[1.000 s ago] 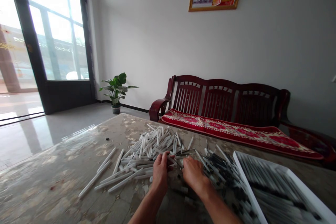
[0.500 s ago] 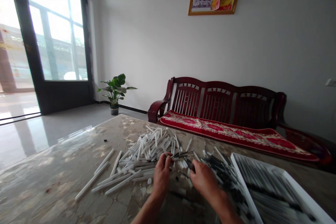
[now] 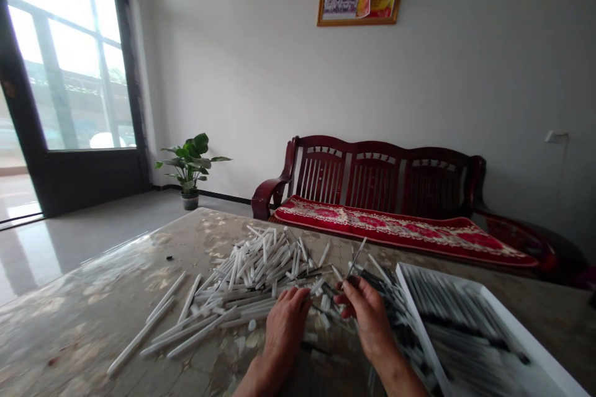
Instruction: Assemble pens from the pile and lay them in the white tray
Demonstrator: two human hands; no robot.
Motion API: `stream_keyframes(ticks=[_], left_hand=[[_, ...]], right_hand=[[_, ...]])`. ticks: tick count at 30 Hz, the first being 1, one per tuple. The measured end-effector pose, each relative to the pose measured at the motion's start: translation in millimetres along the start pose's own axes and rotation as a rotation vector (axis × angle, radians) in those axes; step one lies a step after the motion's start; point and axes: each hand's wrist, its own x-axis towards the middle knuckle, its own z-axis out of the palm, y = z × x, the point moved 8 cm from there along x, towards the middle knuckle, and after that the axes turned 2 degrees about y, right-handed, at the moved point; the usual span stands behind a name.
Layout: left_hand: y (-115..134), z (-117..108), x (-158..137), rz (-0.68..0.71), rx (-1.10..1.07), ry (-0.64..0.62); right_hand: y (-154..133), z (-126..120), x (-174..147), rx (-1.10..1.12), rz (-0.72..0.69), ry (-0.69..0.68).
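My right hand [image 3: 370,316] is closed, with a thin pen refill [image 3: 357,258] pinched between thumb and fingers and pointing up and away. Close to its left, my left hand [image 3: 285,322] is curled palm-down over the table; its fingertips are bent together near a short white piece [image 3: 317,286], and what they hold is hidden. Beyond the left hand spreads a heap of white pen tubes [image 3: 261,257]. Small clear and white pieces lie between the hands. Dark pen parts [image 3: 400,316] are piled right of the right hand, partly covered by it.
A white box [image 3: 421,335] with rows of dark-tipped pens stands at the right. Several long white tubes [image 3: 139,335] lie apart at the left, and a small black bit [image 3: 169,258] sits farther back. Behind the table [image 3: 93,298] is a red wooden bench [image 3: 372,180].
My right hand has turned upward and now shows the thin refill upright; a dark piece was at its fingers before. My left hand has rolled palm-down. The view has shifted slightly right.
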Motion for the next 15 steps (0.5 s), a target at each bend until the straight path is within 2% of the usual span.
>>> stream_keyframes(ticks=[6, 15], left_hand=[[8.9, 4.4, -4.0, 0.073, 0.04, -0.021], [16.1, 6.4, -5.5, 0.11, 0.004, -0.052]], right_hand=[[-2.5, 1.7, 3.3, -0.029, -0.089, 0.029], [11.8, 10.1, 1.2, -0.012, -0.072, 0.008]])
